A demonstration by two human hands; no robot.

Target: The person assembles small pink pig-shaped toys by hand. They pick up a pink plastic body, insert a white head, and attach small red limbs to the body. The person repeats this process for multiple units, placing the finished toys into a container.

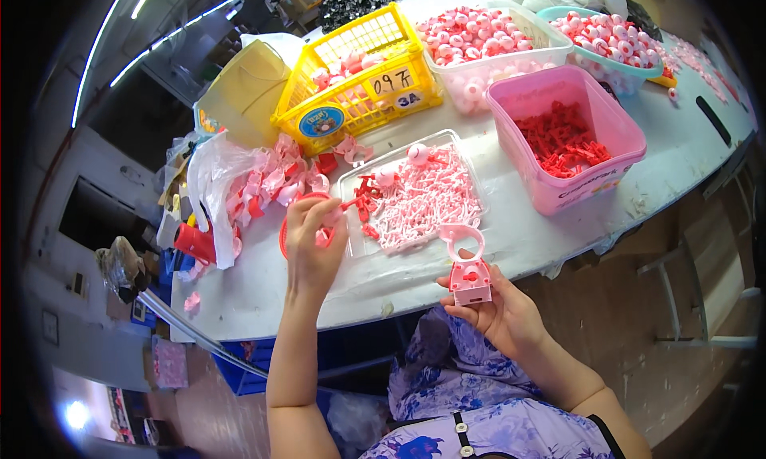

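Note:
My right hand point(508, 309), above the table's front edge, grips a pink plastic toy part point(470, 279) with a boxy base, a small red piece in its middle and an open ring on top. Over the left side of a clear tray point(477, 172), my left hand point(313, 247) has its fingers pinched on a small red piece point(349, 206), partly hidden by the fingertips. Small pink-and-white stick parts point(431, 199) fill the tray, with red pieces point(367, 199) and white-pink balls point(418, 153) among them. A round red basket point(284, 234) sits partly behind my left hand.
A yellow basket point(359, 88), a clear bin of balls point(479, 72), a turquoise basin point(638, 72) and a pink tub point(511, 152) of red pieces line the back. Pink shell parts point(279, 172) and a plastic bag point(215, 180) lie at left.

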